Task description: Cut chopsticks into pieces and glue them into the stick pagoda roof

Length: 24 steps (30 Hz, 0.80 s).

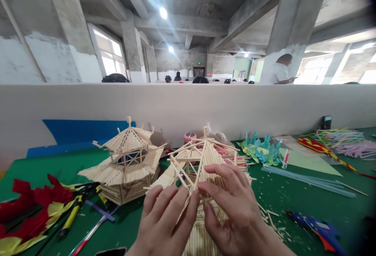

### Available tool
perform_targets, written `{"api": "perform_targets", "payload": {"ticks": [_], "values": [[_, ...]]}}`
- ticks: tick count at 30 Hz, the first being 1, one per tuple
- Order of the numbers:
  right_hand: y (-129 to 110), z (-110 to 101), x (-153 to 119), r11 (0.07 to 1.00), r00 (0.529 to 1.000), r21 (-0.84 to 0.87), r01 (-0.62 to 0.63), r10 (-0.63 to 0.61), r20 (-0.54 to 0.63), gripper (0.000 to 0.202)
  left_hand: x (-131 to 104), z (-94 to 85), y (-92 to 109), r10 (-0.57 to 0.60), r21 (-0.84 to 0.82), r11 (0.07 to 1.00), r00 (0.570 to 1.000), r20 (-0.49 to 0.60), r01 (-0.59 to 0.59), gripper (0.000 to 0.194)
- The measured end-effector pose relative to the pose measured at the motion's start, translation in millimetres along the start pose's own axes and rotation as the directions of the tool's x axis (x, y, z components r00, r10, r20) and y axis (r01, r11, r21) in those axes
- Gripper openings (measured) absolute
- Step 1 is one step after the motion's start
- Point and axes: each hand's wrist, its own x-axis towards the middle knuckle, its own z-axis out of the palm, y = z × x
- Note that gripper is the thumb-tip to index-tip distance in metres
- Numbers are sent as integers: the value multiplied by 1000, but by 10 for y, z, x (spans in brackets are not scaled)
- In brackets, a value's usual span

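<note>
A model pavilion (pixel 216 158) built from thin wooden sticks stands in front of me, its pointed roof partly covered with sticks and partly bare ribs. My left hand (pixel 169 217) is closed at the near corner of the upper roof, fingers curled and forefinger tip against the sticks. My right hand (pixel 235 205) pinches the same corner from the right, thumb below and fingers above. Both hands hide the lower roof and any small piece between the fingertips. A second stick pavilion (pixel 129 166), two-tiered with more roof sides covered, stands to the left.
A blue glue gun (pixel 317 226) lies at right beside stick scraps (pixel 273 220). Behind it are pale blue strips (pixel 308 179), a teal paper flower (pixel 261 148) and pastel pipe cleaners (pixel 337 140). Red fabric (pixel 38 197) and a yellow-black tool (pixel 70 217) lie left. A white partition (pixel 188 107) stands behind.
</note>
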Motion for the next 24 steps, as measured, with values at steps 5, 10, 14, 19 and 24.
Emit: {"api": "perform_targets", "payload": {"ticks": [5, 10, 14, 19, 24], "values": [[2, 11, 6, 1000, 1000, 9, -2, 2, -6, 27, 8, 20, 36, 13, 6, 1000, 999, -34, -13, 23], [41, 27, -32, 999, 999, 46, 2, 0, -39, 33, 3, 26, 54, 13, 7, 1000, 999, -40, -13, 27], [77, 38, -70, 998, 998, 59, -14, 17, -55, 35, 11, 9, 60, 18, 18, 1000, 999, -52, -17, 29], [87, 47, -81, 997, 998, 72, -22, 26, -48, 33, 47, -1, 52, 48, 37, 998, 998, -42, -47, 28], [89, 19, -57, 999, 998, 49, -19, 22, -51, 33, 52, 16, 28, 76, 62, 996, 982, -174, -66, 29]]}}
